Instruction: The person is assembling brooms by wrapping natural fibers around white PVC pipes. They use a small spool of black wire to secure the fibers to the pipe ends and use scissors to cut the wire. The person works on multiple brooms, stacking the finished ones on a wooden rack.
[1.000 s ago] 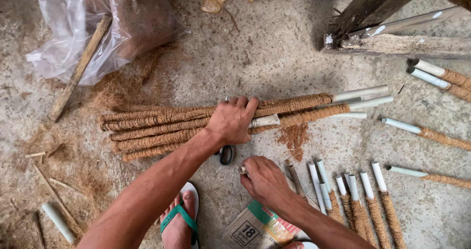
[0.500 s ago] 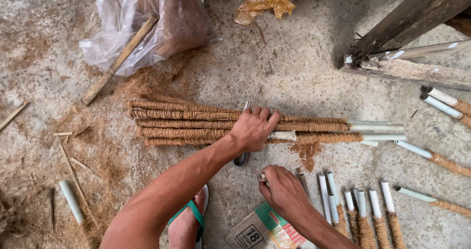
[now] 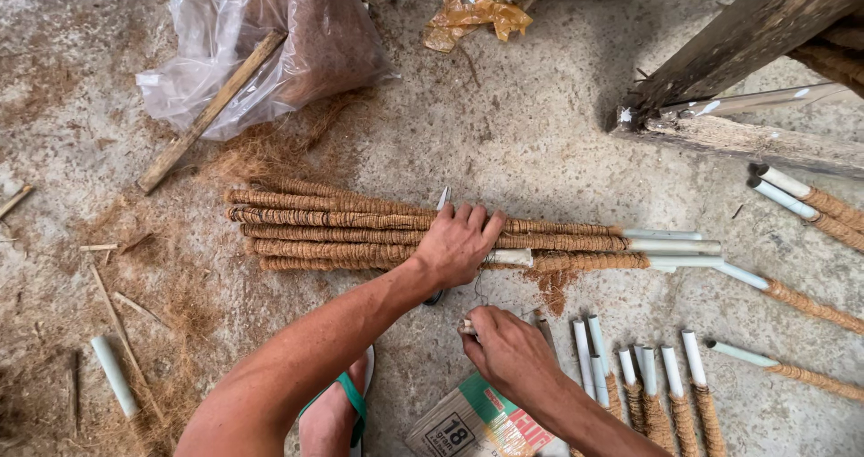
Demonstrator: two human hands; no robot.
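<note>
- Pressing the bundle (image 3: 378, 237) of coir-wrapped poles flat on the concrete floor (image 3: 504, 124) keeps it tight; pressure should stay centred, judging by the loose ends.
- Left hand (image 3: 457, 244) lies spread, palm down, on the bundle's middle.
- Right hand (image 3: 510, 352) is curled around a small object, near the thin wire (image 3: 477, 288).

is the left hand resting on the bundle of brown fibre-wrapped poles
Yes, the left hand lies palm-down across the bundle of brown fibre-wrapped poles.
</note>
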